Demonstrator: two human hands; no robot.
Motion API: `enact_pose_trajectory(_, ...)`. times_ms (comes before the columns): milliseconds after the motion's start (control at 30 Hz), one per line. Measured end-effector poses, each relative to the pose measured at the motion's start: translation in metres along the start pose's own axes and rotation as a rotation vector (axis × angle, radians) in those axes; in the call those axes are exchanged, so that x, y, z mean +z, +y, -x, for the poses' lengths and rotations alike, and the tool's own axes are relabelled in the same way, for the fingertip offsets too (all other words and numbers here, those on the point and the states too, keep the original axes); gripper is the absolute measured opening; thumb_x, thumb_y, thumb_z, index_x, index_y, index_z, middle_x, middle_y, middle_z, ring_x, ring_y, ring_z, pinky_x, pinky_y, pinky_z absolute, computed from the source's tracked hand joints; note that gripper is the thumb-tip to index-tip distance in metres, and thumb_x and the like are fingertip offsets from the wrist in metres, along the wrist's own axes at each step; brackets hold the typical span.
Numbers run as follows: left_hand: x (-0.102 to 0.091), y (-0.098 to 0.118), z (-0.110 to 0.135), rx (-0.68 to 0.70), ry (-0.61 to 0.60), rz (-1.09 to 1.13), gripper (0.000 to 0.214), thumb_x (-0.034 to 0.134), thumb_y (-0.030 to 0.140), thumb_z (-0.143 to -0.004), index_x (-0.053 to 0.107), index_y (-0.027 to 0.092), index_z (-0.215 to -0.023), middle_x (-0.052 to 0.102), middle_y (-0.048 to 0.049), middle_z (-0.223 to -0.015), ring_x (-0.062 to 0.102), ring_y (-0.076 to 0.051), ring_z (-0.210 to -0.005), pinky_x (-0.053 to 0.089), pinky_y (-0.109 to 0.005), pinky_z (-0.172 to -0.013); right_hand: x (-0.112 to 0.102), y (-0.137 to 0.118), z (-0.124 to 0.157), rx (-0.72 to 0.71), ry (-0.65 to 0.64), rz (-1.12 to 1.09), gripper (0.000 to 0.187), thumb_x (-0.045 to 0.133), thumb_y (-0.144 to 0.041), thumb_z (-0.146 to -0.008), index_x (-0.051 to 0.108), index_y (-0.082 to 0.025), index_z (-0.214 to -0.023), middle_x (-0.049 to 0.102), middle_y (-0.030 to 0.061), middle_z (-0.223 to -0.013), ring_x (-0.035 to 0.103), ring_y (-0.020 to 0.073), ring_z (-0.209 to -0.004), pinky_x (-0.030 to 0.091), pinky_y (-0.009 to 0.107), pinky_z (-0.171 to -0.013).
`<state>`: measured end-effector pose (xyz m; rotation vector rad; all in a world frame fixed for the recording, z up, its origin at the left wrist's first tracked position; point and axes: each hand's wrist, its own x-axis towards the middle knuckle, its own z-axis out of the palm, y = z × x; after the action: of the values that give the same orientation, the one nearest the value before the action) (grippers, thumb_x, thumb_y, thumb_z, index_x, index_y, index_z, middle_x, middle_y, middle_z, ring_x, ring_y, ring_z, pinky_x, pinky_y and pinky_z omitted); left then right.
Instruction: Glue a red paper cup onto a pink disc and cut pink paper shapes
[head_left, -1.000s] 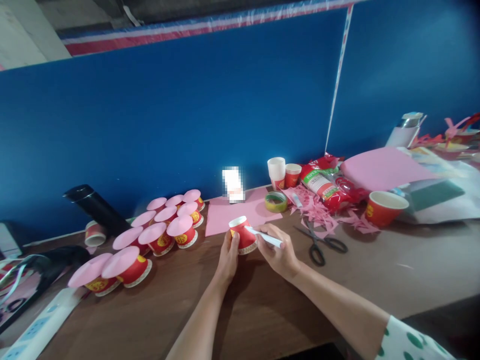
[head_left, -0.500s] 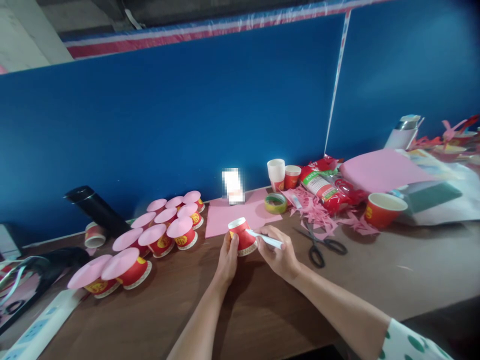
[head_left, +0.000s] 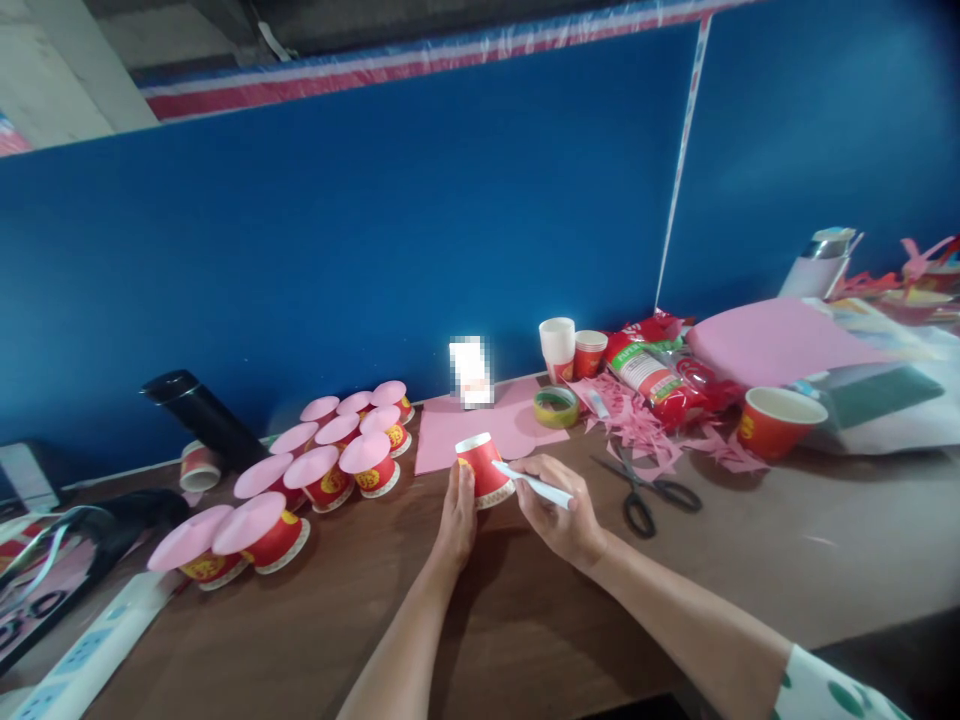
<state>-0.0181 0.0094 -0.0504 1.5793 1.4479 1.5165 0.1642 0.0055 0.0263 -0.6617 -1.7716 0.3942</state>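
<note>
In the middle of the head view, my left hand point(head_left: 458, 510) grips a red paper cup point(head_left: 484, 470) from its left side. The cup is upside down and a little tilted, its patterned rim low and its white base up. My right hand point(head_left: 562, 512) is closed round a white pen point(head_left: 541, 487), whose tip meets or nearly meets the cup's red side. To the left stand several upturned red cups point(head_left: 276, 540), each topped with a pink paper disc point(head_left: 249, 522). Pink paper sheets point(head_left: 442, 440) lie just behind the held cup.
Black scissors point(head_left: 637, 512) and shredded pink paper point(head_left: 634, 428) lie to the right, beside a tape roll point(head_left: 556, 407). Stacked cups point(head_left: 557, 350), a red packet point(head_left: 660, 375) and an upright cup point(head_left: 780, 422) stand beyond. A black flask point(head_left: 202, 420) and power strip point(head_left: 105, 640) are left.
The view has shifted slightly, so the things on the table appear a little further right. Both hands keep their holds on cup and pen, with hardly any movement.
</note>
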Motion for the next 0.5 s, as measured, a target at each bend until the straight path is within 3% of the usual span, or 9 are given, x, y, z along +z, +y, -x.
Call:
enact_pose_trajectory(67, -0.001, -0.018, 0.002, 0.113, 0.016, -0.079, 0.05, 0.05, 0.046, -0.075, 0.05, 0.017, -0.117, 0.042, -0.0126, -0.133, 0.026, -0.028, -0.129, 0.02, -0.044, -0.106, 0.001, 0.001, 0.001, 0.0, -0.002, 0.002, 0.013, 0.047, -0.018, -0.082, 0.057, -0.02, -0.091, 0.063, 0.0048, -0.081, 0.059, 0.0161, -0.073, 0.048, 0.028, -0.071)
enact_pose_trajectory(200, 0.001, -0.032, 0.005, 0.149, 0.054, -0.115, 0.05, 0.049, 0.044, -0.077, 0.049, 0.017, -0.119, 0.042, -0.0128, -0.133, 0.026, -0.027, -0.129, 0.018, -0.043, -0.107, 0.003, 0.003, 0.002, -0.009, -0.017, -0.024, 0.015, 0.049, -0.017, -0.081, 0.056, -0.02, -0.094, 0.063, 0.0054, -0.085, 0.06, 0.0168, -0.077, 0.048, 0.03, -0.074)
enact_pose_trajectory(267, 0.003, -0.024, 0.005, 0.073, 0.049, -0.095, 0.053, 0.049, 0.045, -0.077, 0.048, 0.016, -0.121, 0.039, -0.0136, -0.135, 0.024, -0.027, -0.13, 0.02, -0.041, -0.107, 0.003, 0.003, 0.002, -0.008, -0.024, -0.037, 0.017, 0.049, -0.017, -0.081, 0.056, -0.021, -0.097, 0.063, 0.0058, -0.087, 0.059, 0.0172, -0.079, 0.048, 0.03, -0.075)
enact_pose_trajectory(367, 0.006, 0.0, 0.004, -0.156, 0.039, -0.036, 0.054, 0.039, 0.044, -0.083, 0.041, 0.012, -0.126, 0.032, -0.0153, -0.139, 0.025, -0.025, -0.129, 0.026, -0.038, -0.105, 0.003, 0.004, 0.002, -0.002, -0.028, -0.04, 0.019, 0.049, -0.017, -0.082, 0.056, -0.021, -0.098, 0.063, 0.0061, -0.087, 0.059, 0.0176, -0.079, 0.048, 0.031, -0.073)
enact_pose_trajectory(500, 0.009, 0.032, 0.002, -0.262, 0.039, -0.009, 0.053, 0.035, 0.045, -0.085, 0.04, 0.014, -0.127, 0.035, -0.0126, -0.138, 0.028, -0.024, -0.128, 0.028, -0.037, -0.104, 0.003, 0.005, 0.003, 0.02, -0.035, -0.044, 0.018, 0.048, -0.018, -0.083, 0.056, -0.021, -0.098, 0.063, 0.0063, -0.086, 0.058, 0.0177, -0.077, 0.048, 0.03, -0.072)
